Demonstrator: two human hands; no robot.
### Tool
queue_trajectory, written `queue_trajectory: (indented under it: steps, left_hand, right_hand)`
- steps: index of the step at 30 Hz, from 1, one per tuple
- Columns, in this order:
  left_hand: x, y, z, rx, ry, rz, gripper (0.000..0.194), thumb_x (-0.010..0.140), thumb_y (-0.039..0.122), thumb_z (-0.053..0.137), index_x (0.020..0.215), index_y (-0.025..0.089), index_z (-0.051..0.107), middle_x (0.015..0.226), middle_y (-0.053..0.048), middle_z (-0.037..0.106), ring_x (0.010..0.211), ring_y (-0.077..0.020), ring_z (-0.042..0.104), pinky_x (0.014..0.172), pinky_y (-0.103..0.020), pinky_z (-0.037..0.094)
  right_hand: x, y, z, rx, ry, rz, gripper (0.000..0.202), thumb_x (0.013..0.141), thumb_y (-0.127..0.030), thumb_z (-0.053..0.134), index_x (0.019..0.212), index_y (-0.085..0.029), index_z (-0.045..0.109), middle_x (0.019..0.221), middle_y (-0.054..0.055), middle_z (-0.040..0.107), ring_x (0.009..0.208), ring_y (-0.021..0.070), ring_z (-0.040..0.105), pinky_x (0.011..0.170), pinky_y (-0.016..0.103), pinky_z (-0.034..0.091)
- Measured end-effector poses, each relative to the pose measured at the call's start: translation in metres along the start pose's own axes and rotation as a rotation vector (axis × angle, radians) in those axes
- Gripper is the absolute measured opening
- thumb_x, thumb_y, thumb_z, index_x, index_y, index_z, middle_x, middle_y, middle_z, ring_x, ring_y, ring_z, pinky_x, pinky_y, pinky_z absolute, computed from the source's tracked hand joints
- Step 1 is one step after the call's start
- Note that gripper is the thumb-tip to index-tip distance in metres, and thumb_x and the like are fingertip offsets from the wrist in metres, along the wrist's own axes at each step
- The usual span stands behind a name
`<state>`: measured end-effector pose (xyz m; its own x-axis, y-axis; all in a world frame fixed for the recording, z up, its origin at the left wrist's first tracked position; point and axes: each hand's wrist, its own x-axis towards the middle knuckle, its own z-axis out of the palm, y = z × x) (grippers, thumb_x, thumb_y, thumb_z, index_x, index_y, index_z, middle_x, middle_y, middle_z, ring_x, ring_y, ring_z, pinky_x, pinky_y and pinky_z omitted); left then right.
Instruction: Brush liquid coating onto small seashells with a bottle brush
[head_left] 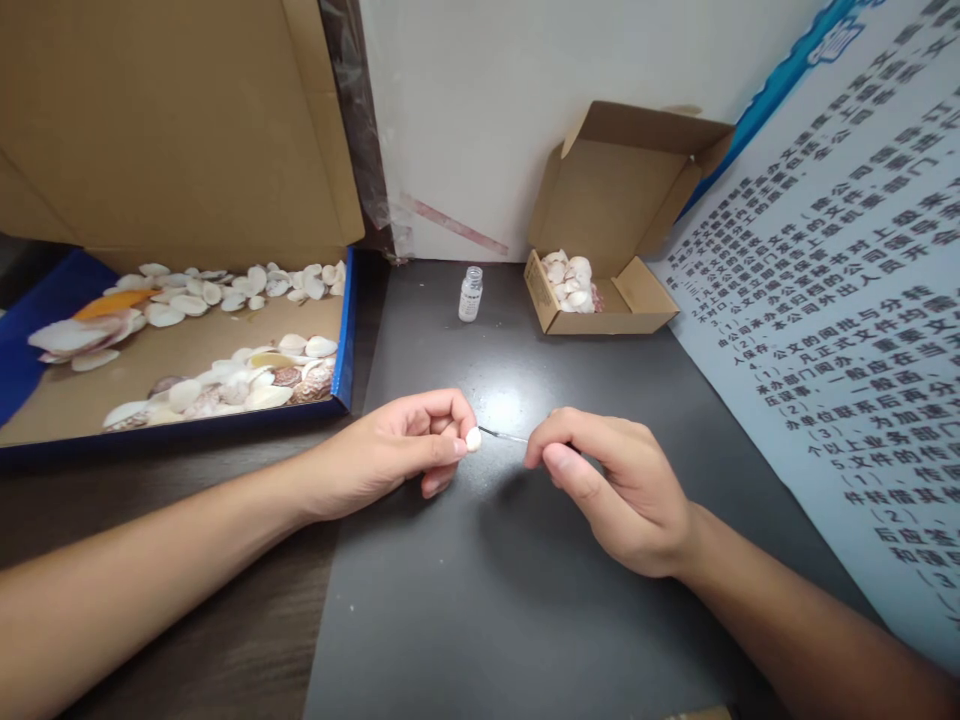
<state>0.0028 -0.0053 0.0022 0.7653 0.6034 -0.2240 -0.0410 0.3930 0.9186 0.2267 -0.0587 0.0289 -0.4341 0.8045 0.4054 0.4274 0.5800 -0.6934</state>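
Between the thumb and fingers of my left hand is a small white seashell, held just above the dark mat. My right hand is closed around a thin metal tool with a dark handle mostly hidden by the fingers. The tool's narrow tip reaches left to the shell and looks close to or touching it; I cannot tell which. Beyond the hands, a small clear glass bottle with a printed label stands upright with its mouth uncovered.
A large open blue box at the left holds many shells in two rows. At the back right, a small open cardboard box has white shells in its left part. A printed sheet rises along the right side. The grey mat covers the tabletop.
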Motion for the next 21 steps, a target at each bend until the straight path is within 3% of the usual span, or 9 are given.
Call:
queue_trajectory:
  steps: [21]
  left_hand:
    - [-0.0001, 0.0013, 0.0008, 0.02, -0.01, 0.012, 0.021, 0.089, 0.033, 0.066, 0.084, 0.018, 0.052, 0.057, 0.007, 0.047, 0.052, -0.0064, 0.041, 0.052, -0.02, 0.031]
  right_hand:
    - [-0.0019, 0.0006, 0.0013, 0.016, -0.028, -0.036, 0.019, 0.096, -0.016, 0.046, 0.083, -0.016, 0.059, 0.066, -0.002, 0.056, 0.056, 0.0086, 0.048, 0.055, 0.021, 0.039]
